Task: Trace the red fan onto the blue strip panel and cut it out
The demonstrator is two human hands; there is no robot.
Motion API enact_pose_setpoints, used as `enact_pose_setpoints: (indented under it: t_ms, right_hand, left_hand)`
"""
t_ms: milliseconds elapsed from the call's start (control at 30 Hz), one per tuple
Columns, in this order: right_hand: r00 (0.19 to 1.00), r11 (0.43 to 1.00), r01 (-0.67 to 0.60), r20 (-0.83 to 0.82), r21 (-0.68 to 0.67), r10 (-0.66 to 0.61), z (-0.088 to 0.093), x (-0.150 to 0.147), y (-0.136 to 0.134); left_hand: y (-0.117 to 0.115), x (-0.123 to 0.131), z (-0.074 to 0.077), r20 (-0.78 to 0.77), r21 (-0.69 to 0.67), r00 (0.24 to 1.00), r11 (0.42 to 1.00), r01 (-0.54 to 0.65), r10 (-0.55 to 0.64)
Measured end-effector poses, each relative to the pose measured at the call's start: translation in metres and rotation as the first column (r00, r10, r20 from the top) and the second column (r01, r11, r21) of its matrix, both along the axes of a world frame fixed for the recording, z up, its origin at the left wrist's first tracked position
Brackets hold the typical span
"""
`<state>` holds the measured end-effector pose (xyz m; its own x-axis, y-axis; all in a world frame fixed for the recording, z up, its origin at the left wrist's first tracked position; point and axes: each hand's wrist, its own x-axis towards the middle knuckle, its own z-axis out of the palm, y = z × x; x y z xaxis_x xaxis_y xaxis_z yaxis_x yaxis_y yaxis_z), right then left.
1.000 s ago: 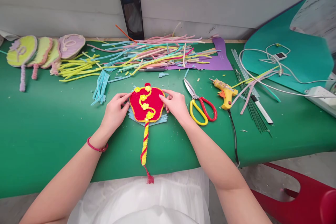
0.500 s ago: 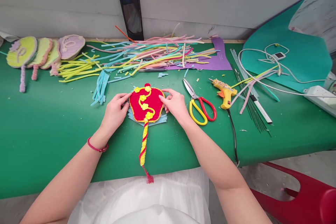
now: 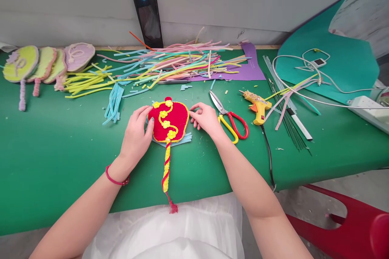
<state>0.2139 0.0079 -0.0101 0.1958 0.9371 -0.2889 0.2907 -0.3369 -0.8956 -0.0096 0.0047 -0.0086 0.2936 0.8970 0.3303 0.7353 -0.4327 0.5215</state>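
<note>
A red hand fan (image 3: 179, 115) with a yellow pipe-cleaner border and yellow flowers along a curling stem is in front of me. Its yellow handle (image 3: 167, 166), wound with red, points towards me and ends in a red tassel (image 3: 173, 208). My left hand (image 3: 138, 133) has the fan's left edge between thumb and fingers. At the right edge, my right hand (image 3: 205, 119) has loosely bent fingers, the fingertips beside or just touching the border. Cut light-blue stems (image 3: 184, 139) stick out from beneath the fan.
Scissors (image 3: 229, 119) and a yellow glue gun (image 3: 258, 107) lie to the right. Multicoloured pipe cleaners (image 3: 182, 62) are heaped behind, near a leaning phone (image 3: 148, 22). Several pastel fans (image 3: 21, 62) lie far left. A power strip (image 3: 367, 109) and cable are at right.
My right hand has drawn back slightly from the fan, its thumb coming off the red face. My left thumb has moved onto the fan's left side. The view has shifted a little.
</note>
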Motion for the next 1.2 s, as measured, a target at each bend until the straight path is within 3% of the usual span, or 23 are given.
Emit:
enact_pose_setpoints:
  t_ms: [133, 333, 633, 1200]
  right_hand:
    - [1.0, 0.999, -0.019, -0.003, -0.044, 0.019, 0.002, 0.0, 0.0]
    - [0.998, 0.995, -0.061, 0.022, -0.075, 0.063, 0.001, 0.001, 0.001]
    - [0.998, 0.994, -0.059, 0.019, -0.089, 0.061, 0.004, 0.0, 0.001]
    - [0.997, 0.994, -0.061, 0.045, -0.091, 0.065, 0.007, -0.002, 0.0]
  left_hand:
    - [-0.009, 0.009, 0.001, -0.03, -0.076, 0.994, 0.992, 0.101, -0.104]
    - [-0.018, 0.024, -0.005, -0.2, -0.122, 0.955, 0.973, 0.197, -0.219]
    - [-0.019, 0.03, -0.007, -0.374, -0.136, 0.897, 0.971, 0.199, -0.236]
    - [-0.019, 0.031, -0.002, -0.352, -0.163, 0.906, 0.969, 0.186, -0.233]
